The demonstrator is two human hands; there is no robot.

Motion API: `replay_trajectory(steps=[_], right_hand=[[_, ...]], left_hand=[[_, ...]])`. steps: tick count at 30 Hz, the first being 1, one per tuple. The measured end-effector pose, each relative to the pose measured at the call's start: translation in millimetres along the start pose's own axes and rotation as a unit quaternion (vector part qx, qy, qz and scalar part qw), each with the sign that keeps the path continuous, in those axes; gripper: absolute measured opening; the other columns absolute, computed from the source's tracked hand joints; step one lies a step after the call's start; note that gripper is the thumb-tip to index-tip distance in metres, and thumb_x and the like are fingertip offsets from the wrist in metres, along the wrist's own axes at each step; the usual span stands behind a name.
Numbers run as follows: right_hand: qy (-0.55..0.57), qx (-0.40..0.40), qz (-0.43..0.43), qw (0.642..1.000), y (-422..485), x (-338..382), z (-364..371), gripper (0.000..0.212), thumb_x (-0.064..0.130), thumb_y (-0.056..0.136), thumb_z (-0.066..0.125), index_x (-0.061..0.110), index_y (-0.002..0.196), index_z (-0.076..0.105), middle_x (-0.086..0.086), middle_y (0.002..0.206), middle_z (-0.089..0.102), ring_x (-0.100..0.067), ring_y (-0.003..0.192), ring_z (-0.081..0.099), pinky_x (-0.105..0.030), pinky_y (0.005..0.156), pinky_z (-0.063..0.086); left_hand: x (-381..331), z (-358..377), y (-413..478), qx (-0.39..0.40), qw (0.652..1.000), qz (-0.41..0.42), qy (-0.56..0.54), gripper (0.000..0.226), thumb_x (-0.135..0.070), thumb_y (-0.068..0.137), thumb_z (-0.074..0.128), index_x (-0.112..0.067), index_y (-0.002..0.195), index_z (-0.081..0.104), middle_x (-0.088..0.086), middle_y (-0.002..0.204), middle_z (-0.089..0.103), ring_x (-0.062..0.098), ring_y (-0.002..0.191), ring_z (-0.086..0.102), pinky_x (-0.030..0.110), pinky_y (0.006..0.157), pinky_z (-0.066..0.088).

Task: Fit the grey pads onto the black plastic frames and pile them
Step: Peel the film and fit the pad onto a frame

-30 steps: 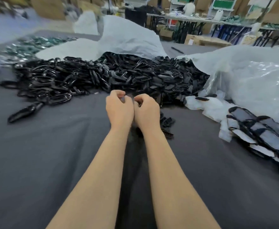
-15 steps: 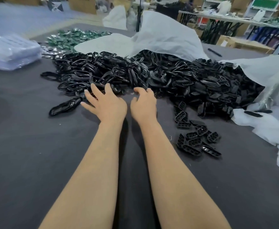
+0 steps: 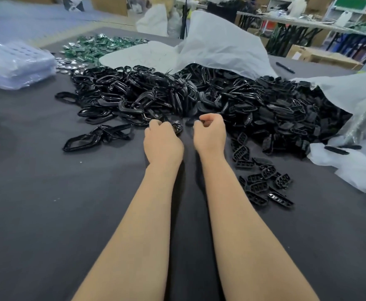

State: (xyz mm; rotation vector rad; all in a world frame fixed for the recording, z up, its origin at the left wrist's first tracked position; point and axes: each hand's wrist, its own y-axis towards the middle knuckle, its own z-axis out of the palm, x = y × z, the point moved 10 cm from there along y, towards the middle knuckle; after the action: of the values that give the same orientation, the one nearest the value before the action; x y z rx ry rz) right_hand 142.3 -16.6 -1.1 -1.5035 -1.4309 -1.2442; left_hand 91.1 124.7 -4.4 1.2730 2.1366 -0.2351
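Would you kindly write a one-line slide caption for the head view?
Left hand and right hand, fingers curled, at the edge of the black plastic frame heap.

On the table (image 3: 47, 213), the left fingers (image 3: 156, 124) and right fingers (image 3: 208, 118) reach the near edge of a heap of frames (image 3: 177, 98). A piece (image 3: 177, 128) sits in the left fingers. Left of them lies a loose frame (image 3: 95, 137). To the right, nearer the person, lie small parts (image 3: 262, 181). Behind the heap is a plastic sheet (image 3: 216, 46), and far left are circuit boards (image 3: 95, 46) and trays (image 3: 15, 64).
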Motion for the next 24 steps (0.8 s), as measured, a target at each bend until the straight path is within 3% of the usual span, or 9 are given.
replay_trajectory(steps=[4,8,10,12,14,16,19,22,24], right_hand=[[0.079,0.006,0.025,0.997,2,-8,-34,0.022,-0.004,0.087,0.052,0.018,0.089,0.048,-0.001,0.088,0.054,-0.027,0.09,0.066,-0.045,0.092,0.051],[0.108,0.029,0.023,0.994,-5,-11,-73,0.029,-0.005,0.089,0.051,0.009,0.114,0.054,0.001,0.089,0.058,-0.007,0.068,0.064,-0.026,0.077,0.057],[0.109,0.027,0.018,0.993,-12,-11,-94,0.024,-0.005,0.089,0.052,0.01,0.107,0.059,0.001,0.085,0.063,-0.004,0.065,0.064,-0.021,0.072,0.056],[0.103,0.032,0.012,0.994,-21,-12,-110,0.02,-0.003,0.089,0.055,0.016,0.095,0.06,-0.002,0.086,0.066,-0.008,0.071,0.066,-0.027,0.076,0.057],[0.053,0.016,-0.025,0.998,-29,-10,-126,0.021,0.002,0.088,0.059,0.022,0.091,0.062,-0.002,0.091,0.067,-0.016,0.084,0.067,-0.033,0.083,0.056],[-0.012,-0.004,-0.092,0.996,-37,-1,-136,0.019,0.005,0.088,0.062,0.02,0.098,0.065,0.003,0.092,0.066,-0.011,0.087,0.063,-0.025,0.084,0.052],[-0.089,0.027,-0.164,0.982,-44,10,-129,0.022,0.005,0.087,0.063,0.013,0.107,0.069,0.003,0.1,0.065,-0.005,0.088,0.059,-0.006,0.076,0.043],[-0.111,0.081,-0.169,0.976,-44,12,-118,0.027,0.002,0.086,0.057,0.013,0.106,0.072,0.002,0.103,0.069,-0.01,0.096,0.062,-0.015,0.084,0.047],[-0.066,0.058,-0.145,0.985,-41,10,-126,0.028,-0.001,0.085,0.052,0.015,0.097,0.073,0.004,0.095,0.072,-0.01,0.094,0.065,-0.023,0.087,0.051]], left_hand=[[-21,12,-13,0.031,0.998,0.02,0.044,0.028,-0.02,0.097,0.046,-0.013,0.119,0.062,0.011,0.128,0.052,0.032,0.119,0.047,0.039,0.098,0.036],[-47,18,-34,0.035,0.999,0.031,-0.005,0.03,-0.022,0.1,0.039,-0.017,0.121,0.06,0.007,0.126,0.057,0.03,0.12,0.048,0.041,0.103,0.032],[-56,14,-43,0.013,0.991,0.029,-0.132,0.028,-0.025,0.102,0.037,-0.016,0.118,0.059,0.006,0.117,0.06,0.025,0.109,0.052,0.033,0.089,0.037],[-62,21,-52,0.037,0.957,0.004,-0.288,0.024,-0.032,0.102,0.038,-0.018,0.108,0.056,0.001,0.1,0.064,0.02,0.097,0.059,0.025,0.076,0.04],[-70,33,-62,0.075,0.924,-0.022,-0.375,0.021,-0.039,0.1,0.043,-0.021,0.101,0.055,0.0,0.096,0.067,0.021,0.093,0.065,0.034,0.084,0.052],[-79,42,-71,0.108,0.91,-0.013,-0.401,0.024,-0.042,0.097,0.049,-0.02,0.097,0.06,0.0,0.092,0.069,0.02,0.094,0.067,0.043,0.09,0.054],[-92,48,-78,0.153,0.893,0.029,-0.422,0.028,-0.045,0.095,0.054,-0.02,0.098,0.068,-0.006,0.087,0.071,0.014,0.094,0.067,0.042,0.093,0.054],[-97,41,-74,0.137,0.894,0.064,-0.422,0.013,-0.028,0.096,0.058,-0.019,0.099,0.067,0.001,0.097,0.072,0.017,0.098,0.067,0.041,0.093,0.054],[-92,39,-70,0.117,0.883,0.048,-0.452,0.014,-0.015,0.098,0.054,-0.019,0.09,0.065,0.005,0.09,0.072,0.014,0.088,0.07,0.032,0.084,0.057]])
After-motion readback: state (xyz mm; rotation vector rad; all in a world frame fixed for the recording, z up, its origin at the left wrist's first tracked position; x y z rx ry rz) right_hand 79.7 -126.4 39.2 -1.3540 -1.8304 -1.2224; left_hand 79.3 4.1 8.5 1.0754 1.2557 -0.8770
